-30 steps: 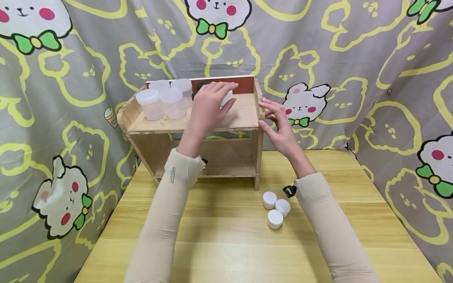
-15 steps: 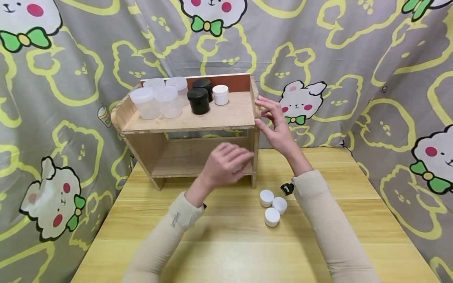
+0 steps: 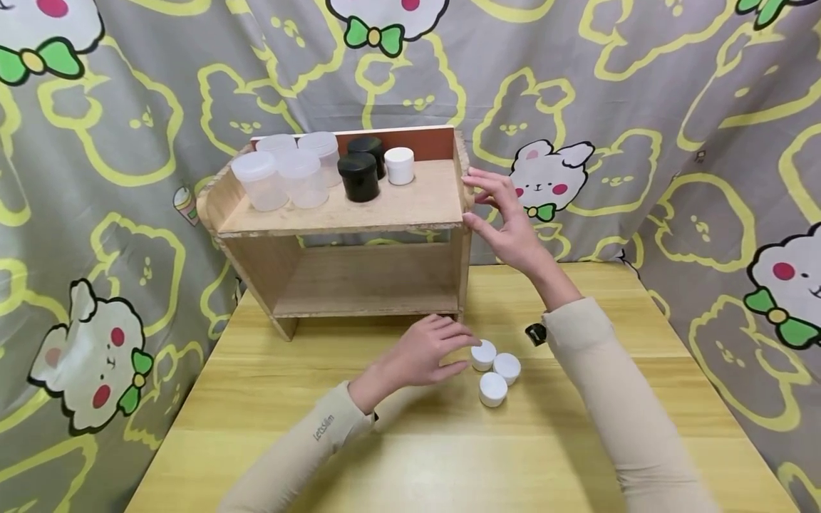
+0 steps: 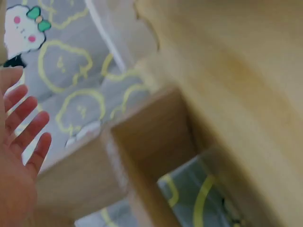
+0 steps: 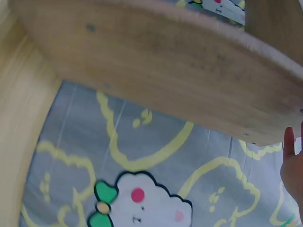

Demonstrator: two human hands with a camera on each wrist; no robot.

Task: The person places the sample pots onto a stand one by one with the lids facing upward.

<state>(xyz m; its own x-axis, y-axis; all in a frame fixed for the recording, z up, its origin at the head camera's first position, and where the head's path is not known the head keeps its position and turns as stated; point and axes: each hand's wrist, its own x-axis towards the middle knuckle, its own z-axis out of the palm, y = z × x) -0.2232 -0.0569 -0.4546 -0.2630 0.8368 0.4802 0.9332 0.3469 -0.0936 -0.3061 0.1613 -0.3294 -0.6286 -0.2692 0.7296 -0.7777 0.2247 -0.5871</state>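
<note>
My left hand (image 3: 422, 356) reaches over the table with its fingers extended, beside three small white lidded jars: one nearest the fingers (image 3: 483, 355), one to the right (image 3: 507, 368) and one in front (image 3: 493, 390). Whether a fingertip touches the nearest jar I cannot tell. In the left wrist view that hand (image 4: 21, 142) holds nothing. My right hand (image 3: 509, 224) rests its fingertips and thumb on the right side panel of a wooden shelf (image 3: 423, 210). On the shelf top stand several clear jars (image 3: 264, 187), two black jars (image 3: 359, 178) and a white jar (image 3: 400, 166).
The shelf stands at the back of the wooden table (image 3: 417, 456), and its lower board (image 3: 378, 278) shows below the top. A patterned grey curtain (image 3: 641, 178) hangs behind and at both sides.
My left hand has left the shelf top, uncovering the black jars and the white jar, and come down beside the white jars on the table. My right hand stays at the side panel.
</note>
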